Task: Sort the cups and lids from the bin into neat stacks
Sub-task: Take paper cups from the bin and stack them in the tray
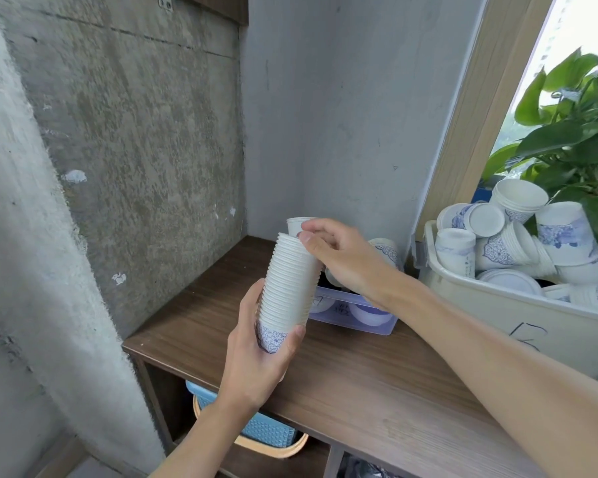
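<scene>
A tall nested stack of white paper cups [289,288], the bottom one printed with blue flowers, tilts above the wooden shelf top [359,374]. My left hand [259,353] grips the stack's base. My right hand [339,257] pinches a single white cup [296,225] at the stack's open top, its lower part inside the stack. At the right, a white bin [497,305] holds several loose cups, short stacks and round lids [486,220].
A small clear plastic box [353,313] with white items sits behind the stack; a cup stack [387,250] stands behind it. Concrete walls close the left and back. A leafy plant [573,132] hangs over the bin. A blue basket [266,429] sits in the cubby below.
</scene>
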`<move>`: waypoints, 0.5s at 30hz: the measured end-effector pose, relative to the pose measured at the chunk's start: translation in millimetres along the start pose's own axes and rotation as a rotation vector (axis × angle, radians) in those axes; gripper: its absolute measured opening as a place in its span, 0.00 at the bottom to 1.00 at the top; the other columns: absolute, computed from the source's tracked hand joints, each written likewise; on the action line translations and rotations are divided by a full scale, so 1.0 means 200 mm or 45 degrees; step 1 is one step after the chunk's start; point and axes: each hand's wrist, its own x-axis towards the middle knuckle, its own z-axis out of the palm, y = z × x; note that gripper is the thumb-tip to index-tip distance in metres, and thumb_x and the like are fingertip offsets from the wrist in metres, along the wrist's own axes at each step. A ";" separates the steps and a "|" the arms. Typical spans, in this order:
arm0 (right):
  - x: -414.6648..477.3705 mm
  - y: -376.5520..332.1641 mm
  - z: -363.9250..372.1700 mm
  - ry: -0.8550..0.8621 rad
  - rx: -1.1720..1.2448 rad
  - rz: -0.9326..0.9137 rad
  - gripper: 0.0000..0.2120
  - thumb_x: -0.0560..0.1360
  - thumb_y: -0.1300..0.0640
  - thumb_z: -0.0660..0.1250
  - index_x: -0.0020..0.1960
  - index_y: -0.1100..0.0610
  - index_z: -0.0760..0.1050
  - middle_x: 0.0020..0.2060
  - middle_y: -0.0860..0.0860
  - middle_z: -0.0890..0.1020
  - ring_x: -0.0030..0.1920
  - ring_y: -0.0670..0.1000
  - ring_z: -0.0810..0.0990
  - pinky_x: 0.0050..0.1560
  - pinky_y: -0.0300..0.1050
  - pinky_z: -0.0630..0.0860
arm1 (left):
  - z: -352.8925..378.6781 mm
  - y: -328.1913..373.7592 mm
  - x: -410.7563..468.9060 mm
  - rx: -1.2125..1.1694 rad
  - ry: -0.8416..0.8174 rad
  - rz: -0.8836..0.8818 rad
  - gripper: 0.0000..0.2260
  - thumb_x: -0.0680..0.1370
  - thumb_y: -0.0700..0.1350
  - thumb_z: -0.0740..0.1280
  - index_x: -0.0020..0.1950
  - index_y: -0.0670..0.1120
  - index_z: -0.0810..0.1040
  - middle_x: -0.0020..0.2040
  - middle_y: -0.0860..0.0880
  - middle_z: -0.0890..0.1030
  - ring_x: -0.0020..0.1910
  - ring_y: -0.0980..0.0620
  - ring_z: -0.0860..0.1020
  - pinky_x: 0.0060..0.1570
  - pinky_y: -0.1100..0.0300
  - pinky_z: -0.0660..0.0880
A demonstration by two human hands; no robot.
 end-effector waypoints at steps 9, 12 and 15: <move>0.14 0.03 -0.02 0.086 -0.039 0.028 0.17 0.79 0.48 0.62 0.66 0.53 0.70 0.57 0.47 0.79 0.51 0.45 0.77 0.56 0.41 0.74 | 0.00 -0.02 0.01 0.018 0.088 -0.062 0.34 0.70 0.63 0.69 0.73 0.58 0.62 0.58 0.71 0.75 0.55 0.66 0.77 0.48 0.78 0.69; 0.25 0.09 -0.03 0.145 -0.238 0.012 0.20 0.78 0.53 0.65 0.68 0.55 0.69 0.64 0.48 0.75 0.50 0.46 0.74 0.57 0.43 0.72 | 0.00 -0.04 0.02 0.036 0.106 -0.093 0.33 0.71 0.59 0.72 0.72 0.62 0.61 0.57 0.71 0.75 0.56 0.65 0.77 0.48 0.78 0.68; 0.36 0.14 -0.04 0.160 -0.362 0.010 0.23 0.77 0.54 0.67 0.70 0.56 0.68 0.68 0.50 0.72 0.55 0.48 0.73 0.61 0.42 0.68 | 0.01 -0.03 0.02 0.036 0.139 -0.107 0.31 0.71 0.55 0.72 0.70 0.63 0.61 0.55 0.74 0.75 0.54 0.68 0.77 0.48 0.78 0.68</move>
